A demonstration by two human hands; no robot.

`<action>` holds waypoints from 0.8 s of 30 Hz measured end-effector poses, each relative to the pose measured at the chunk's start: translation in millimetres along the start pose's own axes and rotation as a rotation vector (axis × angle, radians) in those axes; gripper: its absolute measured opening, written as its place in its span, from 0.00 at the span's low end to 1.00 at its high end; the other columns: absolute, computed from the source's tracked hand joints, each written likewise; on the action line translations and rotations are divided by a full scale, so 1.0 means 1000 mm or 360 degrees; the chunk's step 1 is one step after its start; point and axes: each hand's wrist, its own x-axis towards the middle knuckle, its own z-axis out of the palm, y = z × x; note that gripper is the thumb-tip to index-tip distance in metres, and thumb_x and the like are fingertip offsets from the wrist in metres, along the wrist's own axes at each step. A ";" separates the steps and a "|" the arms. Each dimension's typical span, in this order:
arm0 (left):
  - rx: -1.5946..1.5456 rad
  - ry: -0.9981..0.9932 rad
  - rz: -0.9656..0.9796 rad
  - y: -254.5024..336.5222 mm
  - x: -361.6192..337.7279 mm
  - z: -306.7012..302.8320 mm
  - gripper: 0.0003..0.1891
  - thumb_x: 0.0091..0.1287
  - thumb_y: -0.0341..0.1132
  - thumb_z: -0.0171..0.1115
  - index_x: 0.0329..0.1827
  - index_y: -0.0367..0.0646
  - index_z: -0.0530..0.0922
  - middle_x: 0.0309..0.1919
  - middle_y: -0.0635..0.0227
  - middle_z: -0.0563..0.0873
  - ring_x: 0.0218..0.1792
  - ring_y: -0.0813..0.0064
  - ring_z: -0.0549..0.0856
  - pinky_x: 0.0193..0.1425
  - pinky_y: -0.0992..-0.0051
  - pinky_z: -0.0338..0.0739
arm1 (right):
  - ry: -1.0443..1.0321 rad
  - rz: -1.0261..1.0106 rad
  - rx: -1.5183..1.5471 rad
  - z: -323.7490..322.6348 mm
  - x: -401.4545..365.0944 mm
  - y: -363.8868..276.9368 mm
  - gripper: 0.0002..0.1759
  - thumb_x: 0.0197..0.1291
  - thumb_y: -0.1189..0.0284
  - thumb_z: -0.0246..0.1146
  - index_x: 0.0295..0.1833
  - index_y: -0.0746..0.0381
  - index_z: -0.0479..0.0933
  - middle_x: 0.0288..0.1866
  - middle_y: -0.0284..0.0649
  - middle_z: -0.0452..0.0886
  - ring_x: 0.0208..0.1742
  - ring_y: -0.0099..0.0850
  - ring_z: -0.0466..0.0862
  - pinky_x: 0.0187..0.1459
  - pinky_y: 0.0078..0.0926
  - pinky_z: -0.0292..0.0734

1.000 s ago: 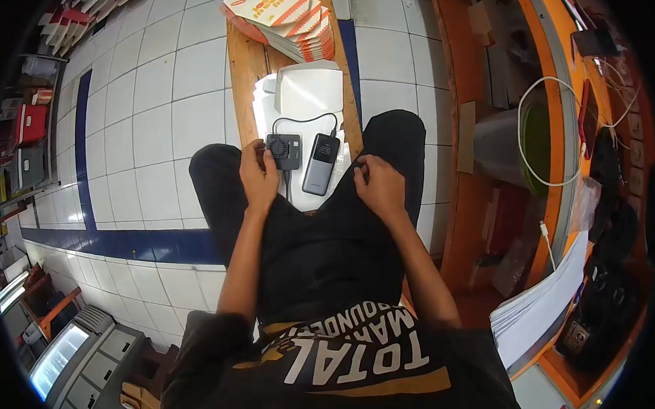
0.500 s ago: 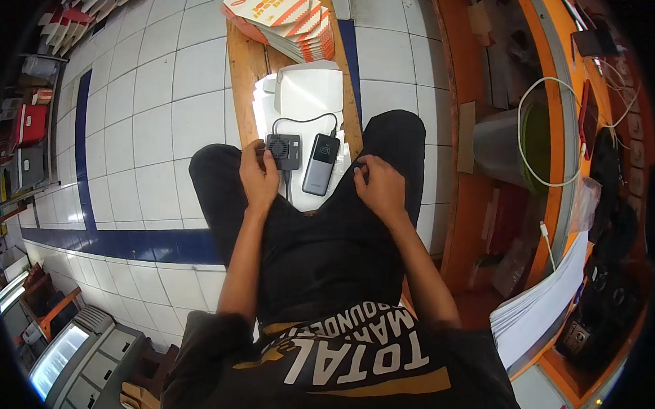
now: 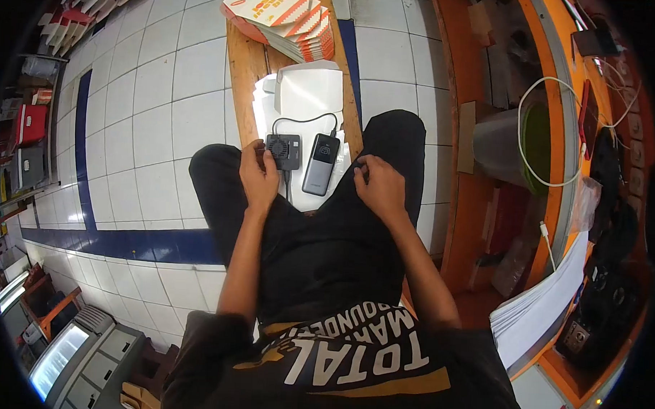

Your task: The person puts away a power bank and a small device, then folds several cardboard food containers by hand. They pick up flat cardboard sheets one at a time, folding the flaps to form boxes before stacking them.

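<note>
A black square box with a round fan grille [image 3: 282,152] lies on white card. Its left edge meets the fingertips of my left hand [image 3: 258,179], whose fingers are slightly bent and apart. A short black cable [image 3: 301,120] loops from the box to the top of a grey and black power bank [image 3: 319,165]. Another cable [image 3: 287,184] runs down from the box towards my lap. My right hand [image 3: 381,185] rests on my right thigh, beside the power bank but apart from it. Its fingers are loosely curled, thumb and forefinger apart, with nothing visible in them.
The wooden bench [image 3: 245,64] between my knees carries an open white carton [image 3: 310,88] and a stack of printed orange and white cartons [image 3: 283,23]. Orange shelving [image 3: 460,231] stands at right with a bucket [image 3: 503,144], a white cable [image 3: 521,132] and a paper stack [image 3: 540,302].
</note>
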 end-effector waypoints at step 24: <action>0.0966 -0.0268 0.0148 0.043 0.004 0.012 0.41 0.53 0.44 0.75 0.67 0.30 0.71 0.50 0.47 0.77 0.52 0.48 0.78 0.57 0.56 0.74 | -0.0330 0.0539 0.0057 0.041 0.022 -0.064 0.43 0.49 0.46 0.71 0.53 0.75 0.71 0.38 0.57 0.86 0.43 0.56 0.88 0.47 0.50 0.83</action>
